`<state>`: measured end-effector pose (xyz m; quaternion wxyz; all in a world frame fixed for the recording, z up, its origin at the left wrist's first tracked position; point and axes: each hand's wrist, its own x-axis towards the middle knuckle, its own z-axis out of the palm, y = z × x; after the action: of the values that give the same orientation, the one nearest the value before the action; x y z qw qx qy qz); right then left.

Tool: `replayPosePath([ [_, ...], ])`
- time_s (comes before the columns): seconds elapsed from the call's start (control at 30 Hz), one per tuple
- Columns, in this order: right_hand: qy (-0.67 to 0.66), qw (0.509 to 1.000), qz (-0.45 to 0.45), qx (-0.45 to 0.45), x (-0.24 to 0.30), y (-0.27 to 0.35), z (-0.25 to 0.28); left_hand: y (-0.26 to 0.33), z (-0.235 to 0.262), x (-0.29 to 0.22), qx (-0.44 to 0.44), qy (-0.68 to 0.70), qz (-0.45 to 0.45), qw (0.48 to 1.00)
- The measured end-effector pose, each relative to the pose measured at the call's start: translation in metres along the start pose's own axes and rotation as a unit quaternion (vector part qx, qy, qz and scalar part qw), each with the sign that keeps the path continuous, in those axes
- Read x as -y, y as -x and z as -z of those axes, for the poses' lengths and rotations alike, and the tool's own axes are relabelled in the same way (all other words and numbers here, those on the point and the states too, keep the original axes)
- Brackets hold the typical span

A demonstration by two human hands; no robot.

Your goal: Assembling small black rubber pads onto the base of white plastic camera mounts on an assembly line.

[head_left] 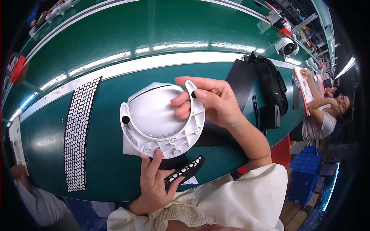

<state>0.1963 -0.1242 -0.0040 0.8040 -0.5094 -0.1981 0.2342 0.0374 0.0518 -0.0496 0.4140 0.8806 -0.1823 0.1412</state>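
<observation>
A white, curved plastic bracket [187, 142] with ribs and two raised arms surrounds a smooth white shell [156, 109]. One round black pad [125, 120] sits on its left arm and another black pad [194, 94] on its right arm. My right hand [219, 100] pinches the right arm, its thumb at that pad. Below, my left hand [154, 184] holds a folded black strip with white dots [185, 169], while its fingertips touch the bracket's lower edge. A pale foam sheet [127, 144] lies behind the white parts.
On the green table [42, 146], a black sheet of white dots [81, 134] lies left. A black bag [271, 84] and a black box [269, 117] are right. Beyond runs a green conveyor belt [162, 27] carrying a white camera-like device [286, 47]. Another person [322, 119] sits at right.
</observation>
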Motion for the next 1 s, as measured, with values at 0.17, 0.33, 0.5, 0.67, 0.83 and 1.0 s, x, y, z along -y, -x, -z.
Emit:
replayPosePath([
  [0.17, 0.076, 0.996, 0.038, -0.015, -0.002, 0.004, -0.003, 0.001, 0.0, -0.001, 0.001, 0.0, 0.001, 1.0],
  [0.33, 0.055, 0.998, 0.02, -0.017, 0.004, 0.004, -0.006, 0.001, -0.001, 0.0, 0.002, 0.0, -0.003, 1.0],
  [0.5, 0.136, 0.99, 0.045, -0.012, 0.004, 0.005, -0.012, 0.003, 0.001, -0.003, 0.004, -0.005, 0.006, 1.0],
  [0.67, 0.141, 0.989, 0.048, -0.022, 0.001, 0.008, -0.01, 0.003, -0.002, -0.001, 0.006, -0.001, 0.004, 1.0],
  [0.83, 0.0, 0.998, -0.057, -0.014, 0.006, -0.002, -0.001, 0.002, 0.001, -0.002, 0.006, 0.005, 0.011, 1.0],
  [1.0, -0.013, 0.999, -0.033, 0.015, 0.008, -0.004, 0.001, 0.001, 0.0, -0.001, 0.006, 0.002, 0.012, 1.0],
])
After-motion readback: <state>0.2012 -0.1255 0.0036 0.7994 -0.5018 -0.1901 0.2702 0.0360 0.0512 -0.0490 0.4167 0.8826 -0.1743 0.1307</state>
